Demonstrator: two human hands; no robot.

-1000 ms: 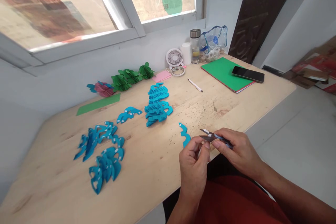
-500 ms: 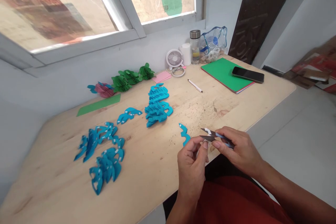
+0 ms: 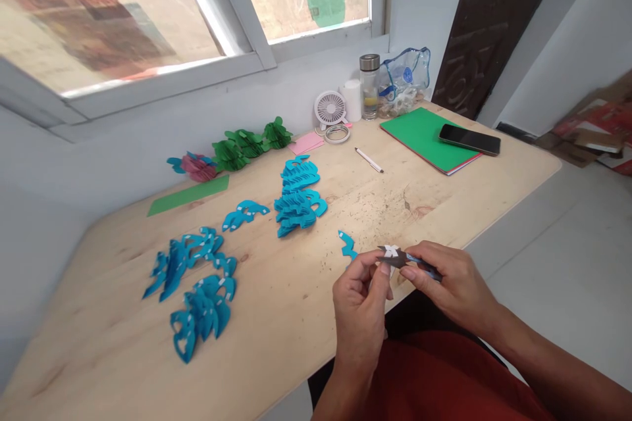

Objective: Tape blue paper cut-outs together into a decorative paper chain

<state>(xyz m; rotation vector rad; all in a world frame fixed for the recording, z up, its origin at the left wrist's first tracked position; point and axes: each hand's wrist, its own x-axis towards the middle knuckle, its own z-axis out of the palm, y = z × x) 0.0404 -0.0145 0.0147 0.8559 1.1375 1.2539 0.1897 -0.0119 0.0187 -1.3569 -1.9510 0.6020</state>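
Note:
My right hand (image 3: 442, 274) is closed round small dark-bladed thread snips (image 3: 422, 266), whose blades point left over the table's front edge. Little white pieces (image 3: 391, 250), like bits of tape, lie on the blades. The fingers of my left hand (image 3: 363, 293) are pinched together at the blade tips, round a small white strip mostly hidden by them. Just beyond that hand, a wavy blue paper cut-out (image 3: 347, 243) with a white patch lies on the table, partly covered by the fingers.
Blue paper cut-outs with white patches (image 3: 202, 309) and a blue folded-paper stack (image 3: 299, 207) lie on the table (image 3: 276, 329). Behind are green paper shapes (image 3: 247, 145), a fan (image 3: 330, 109), a tape roll (image 3: 337, 134), a bottle (image 3: 369, 85), a pen (image 3: 369, 160) and a phone (image 3: 469, 139).
The snips' blades have closed towards each other, and more white bits now show on them. Both hands stay almost in place; the view has shifted slightly.

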